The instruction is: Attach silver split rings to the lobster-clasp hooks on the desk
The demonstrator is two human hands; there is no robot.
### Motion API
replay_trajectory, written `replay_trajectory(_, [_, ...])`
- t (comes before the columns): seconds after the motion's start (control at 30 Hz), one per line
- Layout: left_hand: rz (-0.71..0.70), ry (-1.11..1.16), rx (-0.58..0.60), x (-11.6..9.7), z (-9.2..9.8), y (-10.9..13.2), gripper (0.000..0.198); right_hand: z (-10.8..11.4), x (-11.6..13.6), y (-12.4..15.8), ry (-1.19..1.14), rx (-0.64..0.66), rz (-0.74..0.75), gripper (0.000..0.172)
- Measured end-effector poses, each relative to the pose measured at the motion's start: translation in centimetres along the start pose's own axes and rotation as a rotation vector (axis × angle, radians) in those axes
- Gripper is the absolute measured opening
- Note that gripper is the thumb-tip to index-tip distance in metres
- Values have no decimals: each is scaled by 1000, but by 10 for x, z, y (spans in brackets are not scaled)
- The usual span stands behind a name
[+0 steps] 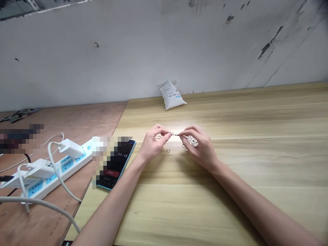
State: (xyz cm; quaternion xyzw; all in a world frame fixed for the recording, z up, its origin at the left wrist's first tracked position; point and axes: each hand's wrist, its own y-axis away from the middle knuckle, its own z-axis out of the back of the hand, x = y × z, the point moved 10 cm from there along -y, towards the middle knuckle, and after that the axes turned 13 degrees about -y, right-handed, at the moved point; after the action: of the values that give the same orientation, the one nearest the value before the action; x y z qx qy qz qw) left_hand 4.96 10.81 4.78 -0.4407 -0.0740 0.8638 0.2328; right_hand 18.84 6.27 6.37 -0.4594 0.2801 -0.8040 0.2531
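My left hand (153, 141) is closed in a pinch on a small metal ring (172, 133) above the light wooden table (230, 164). My right hand (198, 145) faces it, fingers closed on a patch of linked metal rings (191, 140), its fingertips meeting the left hand's at the ring. Several loose small rings (168, 150) lie on the table just under and between the two hands.
A small white bag with a label (172, 95) lies against the wall at the back. A phone with a timer on its screen (116, 164) lies left of my hands. On the brown table beside it sits a white power strip (51, 169) with chargers and cables.
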Motion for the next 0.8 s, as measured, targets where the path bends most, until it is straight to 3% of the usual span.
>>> replay_trajectory(0.1, [18,77,-62,0,2,0,15,-11,4,5,34,18,17,8])
replay_trajectory(0.23, [42,154,-24,1,-10,1,15,-21,4,11,90,17,1,10])
replay_trajectory(0.4, [107,124,-10,10,-8,-1,17,-9,-11,4,87,20,-75,10])
replay_trajectory(0.6, [20,-191,147,11,-5,-2,13,7,-24,-3,21,6,-102,8])
replay_trajectory(0.67, [-40,-315,173,11,2,-1,14,2,-31,-2,7,32,-125,8])
replay_trajectory(0.8, [-151,-452,347,11,-2,6,19,-20,-46,3,12,163,-132,14])
